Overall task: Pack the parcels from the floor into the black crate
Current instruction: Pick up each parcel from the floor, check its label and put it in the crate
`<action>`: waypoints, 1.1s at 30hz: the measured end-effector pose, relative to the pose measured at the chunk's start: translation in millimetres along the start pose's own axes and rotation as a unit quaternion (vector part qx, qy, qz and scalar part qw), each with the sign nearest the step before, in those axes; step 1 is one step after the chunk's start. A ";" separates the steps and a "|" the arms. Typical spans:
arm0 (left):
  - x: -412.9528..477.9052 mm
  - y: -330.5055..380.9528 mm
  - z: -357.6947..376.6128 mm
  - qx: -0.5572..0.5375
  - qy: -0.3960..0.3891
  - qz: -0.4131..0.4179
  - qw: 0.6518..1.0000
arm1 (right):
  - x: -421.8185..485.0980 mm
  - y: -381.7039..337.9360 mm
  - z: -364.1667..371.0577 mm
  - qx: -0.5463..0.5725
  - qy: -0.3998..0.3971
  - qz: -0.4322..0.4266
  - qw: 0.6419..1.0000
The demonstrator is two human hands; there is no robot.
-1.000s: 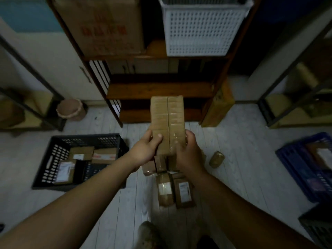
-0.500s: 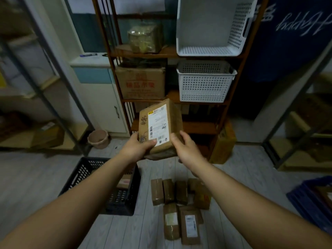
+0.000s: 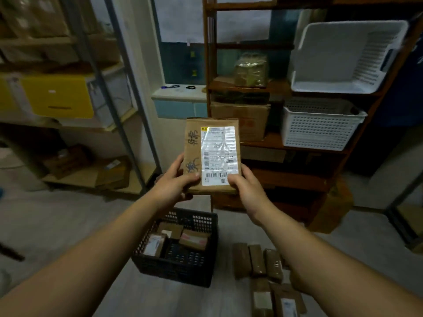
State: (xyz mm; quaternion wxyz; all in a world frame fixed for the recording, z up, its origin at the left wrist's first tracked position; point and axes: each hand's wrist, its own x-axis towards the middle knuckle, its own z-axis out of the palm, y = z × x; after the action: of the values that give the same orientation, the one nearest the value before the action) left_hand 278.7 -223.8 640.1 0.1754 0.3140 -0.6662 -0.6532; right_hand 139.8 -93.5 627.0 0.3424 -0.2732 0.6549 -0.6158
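I hold a brown parcel [image 3: 211, 154] upright at chest height, its white shipping label and black handwriting facing me. My left hand [image 3: 175, 183] grips its lower left edge and my right hand [image 3: 247, 187] grips its lower right corner. Below the parcel, the black crate [image 3: 180, 268] stands on the floor with several brown parcels inside. More brown parcels [image 3: 258, 263] lie in rows on the floor to the right of the crate, partly hidden by my right forearm.
A wooden shelf unit [image 3: 295, 179] stands just behind the parcel, holding white baskets [image 3: 320, 124] and a cardboard box [image 3: 240, 115]. A metal rack [image 3: 128, 124] with a yellow box stands at the left. A brown box [image 3: 329, 207] leans at the shelf's right foot.
The parcel has been turned from its plain taped side to its label side and raised squarely toward me. My view has lifted and swung left, so the crate now lies beneath the parcel.
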 end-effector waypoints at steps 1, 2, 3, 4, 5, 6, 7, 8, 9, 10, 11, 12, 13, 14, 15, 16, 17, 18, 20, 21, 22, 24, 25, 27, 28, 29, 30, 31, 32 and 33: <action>-2.6 -3.7 -19.2 0.004 0.005 0.002 1.000 | 2.1 2.3 19.2 -0.004 -0.006 0.002 1.000; -4.9 -7.8 -37.0 0.005 0.010 0.004 1.000 | 4.1 5.7 37.2 -0.007 -0.008 0.004 1.000; -7.0 -12.0 -52.3 0.003 0.008 0.004 1.000 | 5.7 9.4 54.1 -0.007 -0.008 0.004 1.000; -8.5 -16.8 -66.3 -0.001 0.005 0.002 1.000 | 6.0 13.0 69.3 -0.008 -0.007 0.005 1.000; -8.9 -22.0 -78.9 -0.003 0.000 -0.001 1.000 | 6.1 16.2 82.8 -0.006 -0.008 0.006 1.000; -7.7 -27.0 -92.1 -0.002 -0.002 -0.004 1.000 | 7.5 19.2 95.6 -0.008 -0.012 0.008 1.000; -5.8 -31.5 -103.7 0.003 0.000 -0.007 1.000 | 10.0 22.0 106.6 -0.015 -0.016 0.011 1.000; -3.4 -36.0 -112.8 0.007 0.003 -0.011 1.000 | 13.3 24.3 114.2 -0.028 -0.020 0.015 0.999; 0.1 -40.7 -120.2 0.014 0.005 -0.020 1.000 | 17.8 26.4 121.1 -0.042 -0.022 0.019 0.999; 3.9 -45.5 -125.9 0.021 0.004 -0.028 0.999 | 23.9 30.0 126.3 -0.054 -0.021 0.021 0.998; 9.6 -50.0 -129.6 0.027 0.002 -0.035 0.999 | 31.2 33.6 130.7 -0.064 -0.019 0.022 0.998; 16.4 -53.8 -132.6 0.030 0.001 -0.040 0.999 | 39.5 37.3 134.2 -0.073 -0.014 0.023 0.997; 24.2 -56.6 -134.5 0.037 0.000 -0.045 0.998 | 48.1 40.0 136.9 -0.082 -0.011 0.023 0.996; 33.1 -58.1 -136.9 0.051 0.002 -0.051 0.997 | 58.4 43.3 139.0 -0.090 -0.009 0.023 0.996; 43.6 -60.0 -140.1 0.070 0.010 -0.061 0.996 | 69.3 46.7 140.9 -0.098 -0.011 0.022 0.995; 54.5 -61.8 -144.2 0.086 0.022 -0.075 0.993 | 81.0 50.7 142.6 -0.103 -0.012 0.022 0.994; 64.7 -62.5 -147.9 0.096 0.032 -0.086 0.991 | 93.0 54.1 144.5 -0.106 -0.014 0.022 0.994; 75.0 -63.6 -152.5 0.100 0.039 -0.090 0.990 | 105.8 58.3 146.6 -0.110 -0.017 0.018 0.994; 95.4 -65.3 -160.9 0.099 0.056 -0.104 0.988 | 129.7 67.5 153.3 -0.116 -0.027 0.011 0.993; 104.6 -65.1 -164.9 0.101 0.066 -0.106 0.987 | 140.4 72.3 157.9 -0.119 -0.037 0.006 0.992; 113.2 -65.4 -169.5 0.108 0.073 -0.101 0.986 | 150.5 76.8 162.4 -0.121 -0.052 0.001 0.991; 129.9 -67.2 -178.6 0.122 0.088 -0.092 0.984 | 167.4 83.6 170.8 -0.124 -0.086 -0.004 0.989; 137.3 -69.1 -183.3 0.124 0.091 -0.090 0.984 | 174.5 86.0 174.5 -0.125 -0.101 -0.003 0.987; 149.9 -74.8 -191.4 0.120 0.082 -0.093 0.985 | 187.5 93.5 180.9 -0.122 -0.115 0.001 0.986; 154.8 -79.7 -195.3 0.120 0.069 -0.097 0.986 | 193.4 98.1 184.6 -0.121 -0.115 0.004 0.986; 159.4 -85.9 -199.3 0.120 0.049 -0.102 0.986 | 199.4 103.1 188.4 -0.118 -0.115 0.009 0.986; 164.7 -93.5 -203.9 0.123 0.027 -0.107 0.986 | 205.5 109.2 192.4 -0.109 -0.116 0.012 0.987; 167.5 -99.5 -207.0 0.128 0.009 -0.108 0.986 | 209.2 113.8 195.0 -0.102 -0.122 0.012 0.987; 172.3 -107.4 -212.5 0.136 -0.008 -0.108 0.985 | 213.3 119.2 198.9 -0.097 -0.127 0.014 0.987; 180.4 -116.5 -219.8 0.144 -0.025 -0.106 0.984 | 219.4 125.3 204.7 -0.093 -0.127 0.020 0.987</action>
State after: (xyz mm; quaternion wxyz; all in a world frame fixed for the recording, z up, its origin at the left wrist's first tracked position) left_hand 308.6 -501.8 512.6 0.0416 0.3887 -0.7205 -0.5728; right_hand 173.3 -379.8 476.5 0.4079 -0.3668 0.6661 -0.5053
